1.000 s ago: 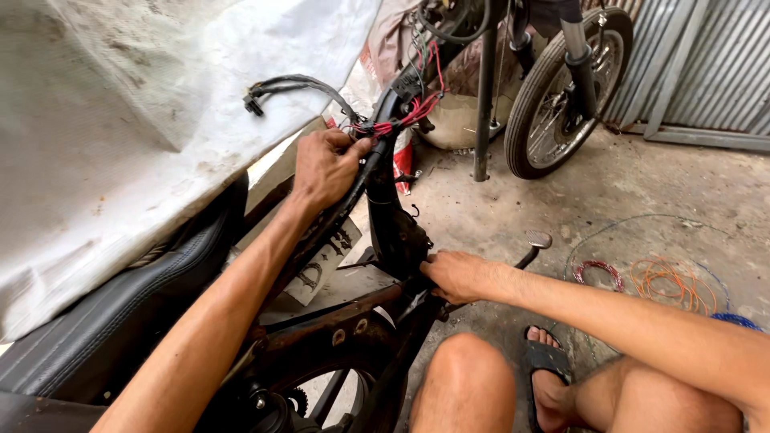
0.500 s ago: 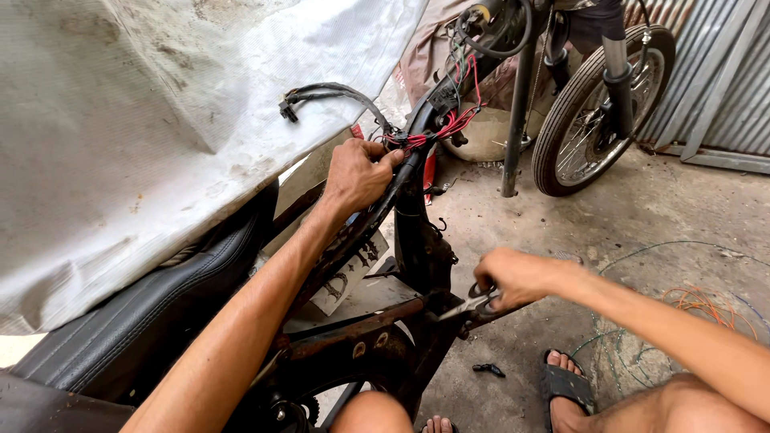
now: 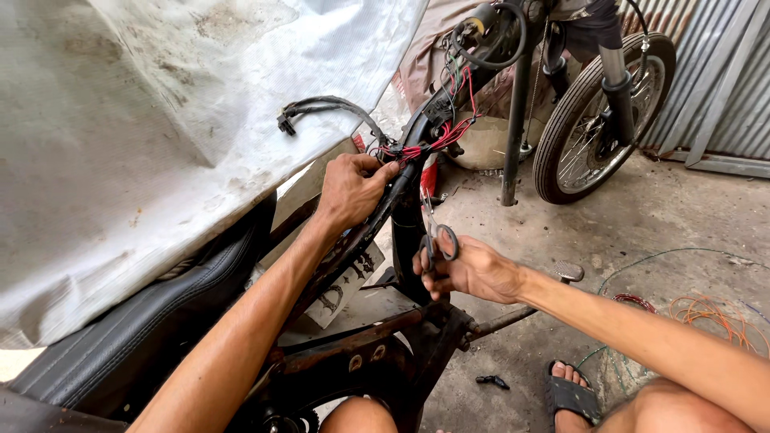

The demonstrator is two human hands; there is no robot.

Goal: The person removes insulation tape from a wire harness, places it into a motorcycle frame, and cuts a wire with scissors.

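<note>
My left hand (image 3: 351, 189) grips a black wire bundle (image 3: 377, 220) that runs along the bare motorcycle frame (image 3: 409, 232), just below a cluster of red wires (image 3: 437, 138). My right hand (image 3: 469, 269) holds small black-handled scissors (image 3: 433, 232), with the blades pointing up beside the frame's upright tube. A loose black cable with a connector (image 3: 321, 108) arcs over the frame to the left.
A dirty white tarp (image 3: 176, 120) covers the left side above a black seat (image 3: 136, 329). The front wheel (image 3: 597, 112) and a metal pole (image 3: 513, 136) stand ahead. Coils of orange and red wire (image 3: 706, 313) lie on the concrete floor at right, beside my sandalled foot (image 3: 571, 393).
My right hand has risen from the lower frame to beside the upright tube, now with the scissors held blades up. My left hand stays on the wire bundle.
</note>
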